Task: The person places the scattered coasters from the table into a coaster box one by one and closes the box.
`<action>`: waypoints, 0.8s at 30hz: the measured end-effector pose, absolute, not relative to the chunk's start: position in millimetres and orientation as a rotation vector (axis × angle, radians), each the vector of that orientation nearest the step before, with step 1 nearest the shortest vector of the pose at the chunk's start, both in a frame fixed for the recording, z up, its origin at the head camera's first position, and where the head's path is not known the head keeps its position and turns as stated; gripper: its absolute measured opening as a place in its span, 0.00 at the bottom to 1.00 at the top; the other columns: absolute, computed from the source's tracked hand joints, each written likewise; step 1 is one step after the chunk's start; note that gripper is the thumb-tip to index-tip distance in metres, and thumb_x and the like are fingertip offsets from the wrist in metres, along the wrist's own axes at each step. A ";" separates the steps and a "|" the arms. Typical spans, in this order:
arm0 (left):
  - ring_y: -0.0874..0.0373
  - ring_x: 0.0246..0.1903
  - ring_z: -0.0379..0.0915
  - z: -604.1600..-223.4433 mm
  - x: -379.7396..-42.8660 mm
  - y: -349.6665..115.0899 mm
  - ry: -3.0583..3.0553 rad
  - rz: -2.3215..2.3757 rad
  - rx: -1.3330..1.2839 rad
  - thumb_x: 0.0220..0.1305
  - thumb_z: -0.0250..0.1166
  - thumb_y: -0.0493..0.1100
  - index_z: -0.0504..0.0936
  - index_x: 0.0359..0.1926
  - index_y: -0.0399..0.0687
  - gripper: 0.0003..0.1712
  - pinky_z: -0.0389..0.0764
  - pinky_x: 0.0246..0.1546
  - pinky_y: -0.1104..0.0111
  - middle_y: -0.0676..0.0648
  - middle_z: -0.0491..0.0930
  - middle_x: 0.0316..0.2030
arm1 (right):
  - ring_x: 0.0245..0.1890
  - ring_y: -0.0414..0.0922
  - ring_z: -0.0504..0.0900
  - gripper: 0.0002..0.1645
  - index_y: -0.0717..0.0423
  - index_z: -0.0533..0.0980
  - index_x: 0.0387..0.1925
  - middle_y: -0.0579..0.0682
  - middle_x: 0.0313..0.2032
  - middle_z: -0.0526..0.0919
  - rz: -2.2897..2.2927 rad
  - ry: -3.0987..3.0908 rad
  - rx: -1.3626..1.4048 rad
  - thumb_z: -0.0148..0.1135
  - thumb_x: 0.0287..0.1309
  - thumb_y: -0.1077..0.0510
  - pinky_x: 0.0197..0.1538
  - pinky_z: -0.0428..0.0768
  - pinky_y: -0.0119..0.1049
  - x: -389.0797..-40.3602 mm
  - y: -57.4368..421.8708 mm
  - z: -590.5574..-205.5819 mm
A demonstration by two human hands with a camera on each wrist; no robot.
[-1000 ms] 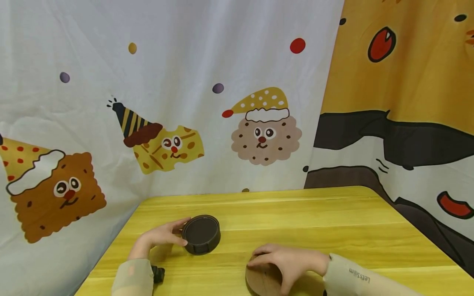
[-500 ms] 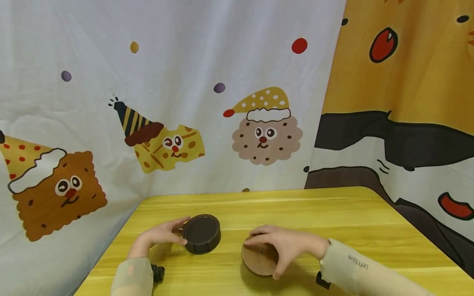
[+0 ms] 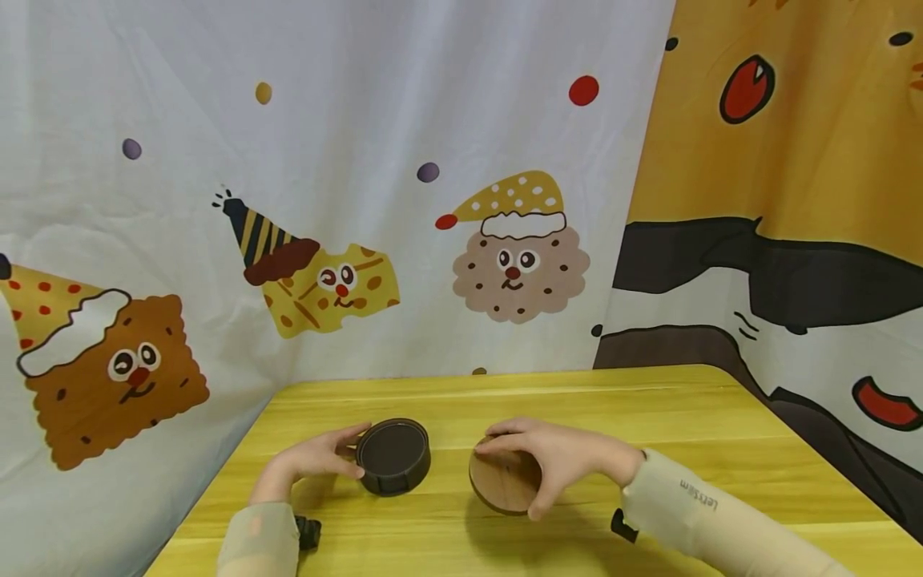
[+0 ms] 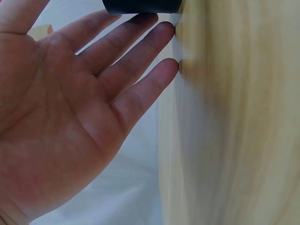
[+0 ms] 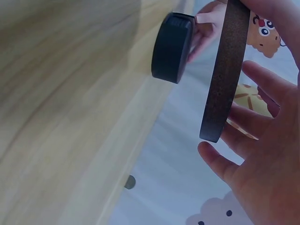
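Note:
A round wooden coaster [image 3: 505, 485] with a dark edge is held between the thumb and fingers of my right hand [image 3: 555, 458]. It hovers over the table, its shadow falling below. In the right wrist view the coaster [image 5: 225, 75] stands edge-on. To its left sits a low, round, black coaster holder [image 3: 392, 457] with a notch in its near wall and a dark flat surface inside. My left hand [image 3: 320, 457] rests at the holder's left side, thumb toward the front. In the left wrist view its fingers [image 4: 136, 54] are nearly straight, with tips right at the holder's base.
The yellow wood-grain table [image 3: 613, 401] carries both things. Behind it hangs a white curtain [image 3: 360, 96] with cartoon prints, and an orange printed part at right. A dark wrist strap piece [image 3: 308, 533] shows under the left sleeve.
My right hand has lifted the coaster from the near part of the table and moved it farther forward, level with the holder. The left hand and the holder have stayed put.

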State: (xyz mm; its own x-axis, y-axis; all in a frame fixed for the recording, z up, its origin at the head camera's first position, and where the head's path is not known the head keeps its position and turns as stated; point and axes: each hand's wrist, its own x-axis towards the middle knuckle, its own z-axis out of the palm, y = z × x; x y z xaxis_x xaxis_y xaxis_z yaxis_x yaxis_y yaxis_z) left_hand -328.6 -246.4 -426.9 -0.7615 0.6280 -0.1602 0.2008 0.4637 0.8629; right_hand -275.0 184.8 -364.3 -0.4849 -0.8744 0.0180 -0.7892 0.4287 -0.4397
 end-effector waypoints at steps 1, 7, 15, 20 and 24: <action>0.32 0.64 0.59 -426.8 -328.9 -246.3 2.250 1.243 0.692 0.60 0.70 0.42 0.45 0.75 0.33 0.53 0.66 0.58 0.44 0.27 0.53 0.69 | 0.68 0.51 0.60 0.57 0.36 0.63 0.71 0.49 0.71 0.57 -0.586 2.473 -1.456 0.79 0.37 0.43 0.60 0.70 0.46 -275.3 185.3 -362.9; 0.31 0.64 0.58 -427.3 -330.5 -247.2 2.223 1.255 0.710 0.60 0.70 0.42 0.45 0.75 0.33 0.53 0.65 0.59 0.43 0.26 0.53 0.69 | 0.68 0.52 0.60 0.57 0.36 0.63 0.71 0.49 0.71 0.58 -0.585 2.491 -1.447 0.80 0.36 0.44 0.60 0.69 0.47 -275.5 187.4 -355.2; 0.31 0.65 0.56 -430.3 -331.4 -249.4 2.203 1.277 0.705 0.61 0.69 0.42 0.46 0.75 0.34 0.52 0.65 0.59 0.44 0.27 0.52 0.70 | 0.68 0.51 0.60 0.56 0.35 0.65 0.70 0.49 0.71 0.58 -0.552 2.531 -1.438 0.79 0.35 0.46 0.60 0.69 0.47 -277.9 186.1 -348.3; 0.31 0.65 0.57 -430.2 -330.8 -249.7 2.199 1.274 0.706 0.61 0.69 0.42 0.46 0.75 0.34 0.52 0.65 0.59 0.44 0.27 0.51 0.70 | 0.68 0.51 0.60 0.55 0.35 0.66 0.70 0.50 0.70 0.58 -0.547 2.533 -1.448 0.79 0.36 0.45 0.61 0.68 0.47 -279.2 183.7 -344.8; 0.31 0.64 0.57 -430.3 -330.7 -249.5 2.210 1.272 0.712 0.60 0.69 0.42 0.45 0.75 0.33 0.53 0.65 0.59 0.43 0.26 0.52 0.69 | 0.68 0.51 0.60 0.54 0.35 0.66 0.69 0.50 0.70 0.58 -0.542 2.543 -1.441 0.78 0.36 0.45 0.61 0.68 0.47 -279.5 180.4 -343.8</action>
State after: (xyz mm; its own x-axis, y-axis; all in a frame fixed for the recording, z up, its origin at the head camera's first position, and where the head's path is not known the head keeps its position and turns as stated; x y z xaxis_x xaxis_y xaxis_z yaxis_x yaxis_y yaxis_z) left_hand -330.7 -249.5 -430.3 -0.7443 0.6501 -0.1533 0.1939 0.4299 0.8818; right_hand -279.5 180.4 -343.8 -0.5191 -0.8541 0.0319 -0.7928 0.4672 -0.3915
